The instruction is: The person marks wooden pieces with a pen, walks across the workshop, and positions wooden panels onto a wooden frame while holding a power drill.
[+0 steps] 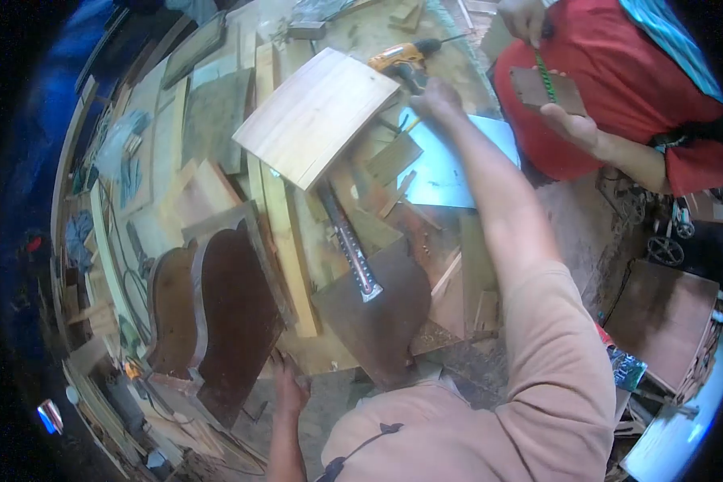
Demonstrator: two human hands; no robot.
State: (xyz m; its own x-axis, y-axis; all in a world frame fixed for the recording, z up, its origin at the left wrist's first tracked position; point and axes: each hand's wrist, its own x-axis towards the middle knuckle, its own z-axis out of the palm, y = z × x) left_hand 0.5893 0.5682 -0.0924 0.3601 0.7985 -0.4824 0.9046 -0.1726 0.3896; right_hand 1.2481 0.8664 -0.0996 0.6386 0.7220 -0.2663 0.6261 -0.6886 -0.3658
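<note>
My right hand (438, 103) is stretched across the workbench, its fingers closed at the lower end of an orange and black drill (400, 58). The long drill bit points up and to the right. My left hand (289, 387) is low in the view, fingers apart, beside the edge of a dark brown wooden piece with curved sides (233, 313). Between the hands lie a pale wooden board (317, 116), a hammer-like tool with a dotted handle (352, 253) and a brown curved panel (381, 309). A white sheet (466, 165) lies under my right forearm.
Another person in red (570, 64) stands at the upper right, holding a small brown block (548, 91) and a green twisted item. Long wood strips (285, 241) and offcuts cover the bench. A brown panel (663, 321) leans at the right, and a clear plastic bag (124, 140) lies left.
</note>
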